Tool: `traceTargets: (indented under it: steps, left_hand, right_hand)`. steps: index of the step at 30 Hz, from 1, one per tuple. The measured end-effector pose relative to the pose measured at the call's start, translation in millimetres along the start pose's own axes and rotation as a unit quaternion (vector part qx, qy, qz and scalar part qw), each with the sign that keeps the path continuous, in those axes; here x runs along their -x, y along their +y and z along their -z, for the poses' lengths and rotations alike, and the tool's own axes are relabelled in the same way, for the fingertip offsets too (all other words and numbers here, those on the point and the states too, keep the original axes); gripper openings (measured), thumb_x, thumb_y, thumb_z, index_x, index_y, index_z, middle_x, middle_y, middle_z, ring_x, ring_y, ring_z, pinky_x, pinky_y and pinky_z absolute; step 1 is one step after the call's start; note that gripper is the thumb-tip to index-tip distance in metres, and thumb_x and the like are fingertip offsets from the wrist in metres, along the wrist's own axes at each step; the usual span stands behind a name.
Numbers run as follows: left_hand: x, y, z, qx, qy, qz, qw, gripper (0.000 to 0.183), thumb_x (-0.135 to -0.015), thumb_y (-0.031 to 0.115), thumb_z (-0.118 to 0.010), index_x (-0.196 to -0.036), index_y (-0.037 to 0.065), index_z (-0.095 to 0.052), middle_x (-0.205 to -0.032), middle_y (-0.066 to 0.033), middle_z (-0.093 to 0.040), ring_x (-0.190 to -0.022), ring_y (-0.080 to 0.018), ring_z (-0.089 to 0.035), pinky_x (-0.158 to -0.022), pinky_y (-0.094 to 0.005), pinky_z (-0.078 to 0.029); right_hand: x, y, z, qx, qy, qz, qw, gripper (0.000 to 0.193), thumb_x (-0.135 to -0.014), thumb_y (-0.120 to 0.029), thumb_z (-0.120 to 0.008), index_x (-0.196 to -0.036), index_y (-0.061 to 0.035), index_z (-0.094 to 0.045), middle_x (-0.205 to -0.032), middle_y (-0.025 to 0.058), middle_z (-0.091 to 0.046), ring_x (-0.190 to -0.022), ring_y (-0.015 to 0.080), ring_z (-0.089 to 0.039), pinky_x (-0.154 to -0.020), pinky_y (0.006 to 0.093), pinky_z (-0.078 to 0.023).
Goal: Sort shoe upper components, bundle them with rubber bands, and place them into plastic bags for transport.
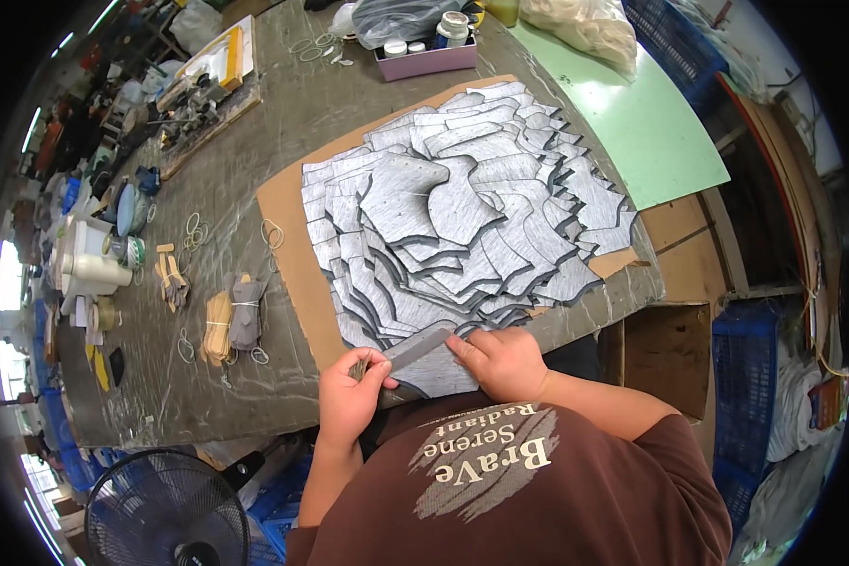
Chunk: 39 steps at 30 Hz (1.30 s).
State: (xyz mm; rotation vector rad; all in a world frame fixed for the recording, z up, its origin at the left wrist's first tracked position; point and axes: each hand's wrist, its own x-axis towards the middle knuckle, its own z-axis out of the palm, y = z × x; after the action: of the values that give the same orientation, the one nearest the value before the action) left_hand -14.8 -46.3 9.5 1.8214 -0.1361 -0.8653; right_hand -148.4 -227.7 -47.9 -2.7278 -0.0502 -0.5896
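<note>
A flat grey strip [419,349] spans the gap between my hands, lying over the near edge of a light grey cut piece [443,374] with a dark edge. My left hand [351,389] pinches the strip's left end, and several thin brownish-grey strips [359,368] stick up between its fingers. At the other end, my right hand [506,362] has its fingertips on the strip; what lies under its fingers is hidden. Just beyond both hands rises a broad, layered pile of the same light grey cut pieces [410,201], overlapping with curved and jagged edges.
Brown cardboard [290,222] lies under the pile. Left of it are a tan strip bundle [218,325], a grey strip bundle [245,313] and loose rubber bands [195,229]. A pink box [428,64] with jars and a green board [646,132] stand farther back. A black fan [165,514] is at lower left.
</note>
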Motion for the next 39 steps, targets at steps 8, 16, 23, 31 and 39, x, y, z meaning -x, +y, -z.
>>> traceTargets:
  steps: [8, 16, 23, 31, 39]
  left_hand:
    - [-7.9, -9.0, 1.1, 0.011, -0.003, 0.000, 1.000, 0.002, -0.084, 0.000, -0.060, -0.083, -0.001, -0.060, -0.073, -0.0028, -0.060, -0.062, -0.0096, -0.060, -0.059, -0.0207, -0.045]
    - [-9.1, -15.2, 2.3, 0.029, 0.002, -0.012, 1.000, 0.001, -0.084, 0.000, -0.060, -0.084, -0.001, -0.060, -0.071, -0.0027, -0.060, -0.062, -0.0096, -0.061, -0.057, -0.0205, -0.044]
    - [-11.1, -17.1, 2.0, 0.013, 0.003, -0.007, 1.000, 0.002, -0.083, -0.001, -0.060, -0.084, -0.002, -0.059, -0.072, -0.0034, -0.060, -0.062, -0.0100, -0.061, -0.058, -0.0211, -0.045]
    - [-12.3, -18.4, -5.7, 0.018, 0.036, -0.035, 0.999, 0.004, -0.082, 0.002, -0.062, -0.084, -0.002, -0.061, -0.068, -0.0046, -0.062, -0.053, -0.0054, -0.053, -0.048, -0.0179, -0.039]
    - [-9.3, -16.5, -6.4, -0.273, 0.114, -0.255, 0.921, 0.011, -0.073, 0.001, -0.067, -0.084, -0.001, -0.063, -0.072, -0.0124, -0.056, -0.066, -0.0282, -0.056, -0.064, -0.0353, -0.045]
  right_hand:
    - [-0.6, -0.1, -0.3, -0.008, 0.004, -0.012, 1.000, 0.031, -0.072, -0.017, -0.067, -0.103, -0.0114, -0.065, -0.068, 0.0010, -0.050, -0.049, 0.0169, -0.052, -0.042, 0.0312, -0.041]
    - [-3.1, -0.6, 1.5, 0.002, 0.004, 0.004, 1.000, 0.037, -0.071, -0.013, -0.059, -0.107, -0.0089, -0.061, -0.068, 0.0004, -0.047, -0.048, 0.0151, -0.051, -0.043, 0.0299, -0.041]
    - [1.3, 0.4, -5.9, -0.022, 0.008, -0.018, 1.000, 0.028, -0.073, -0.013, -0.059, -0.100, -0.0104, -0.057, -0.067, 0.0012, -0.047, -0.049, 0.0160, -0.052, -0.042, 0.0296, -0.041]
    - [-6.4, -2.8, 4.9, 0.022, -0.046, -0.005, 0.999, 0.052, -0.070, -0.012, -0.056, -0.121, -0.0128, -0.057, -0.069, 0.0023, -0.047, -0.049, 0.0166, -0.052, -0.042, 0.0309, -0.042]
    - [-3.9, -2.0, 3.9, -0.046, -0.020, -0.065, 0.997, 0.034, -0.073, -0.016, -0.065, -0.106, -0.0112, -0.057, -0.070, 0.0036, -0.053, -0.053, 0.0211, -0.056, -0.046, 0.0333, -0.044]
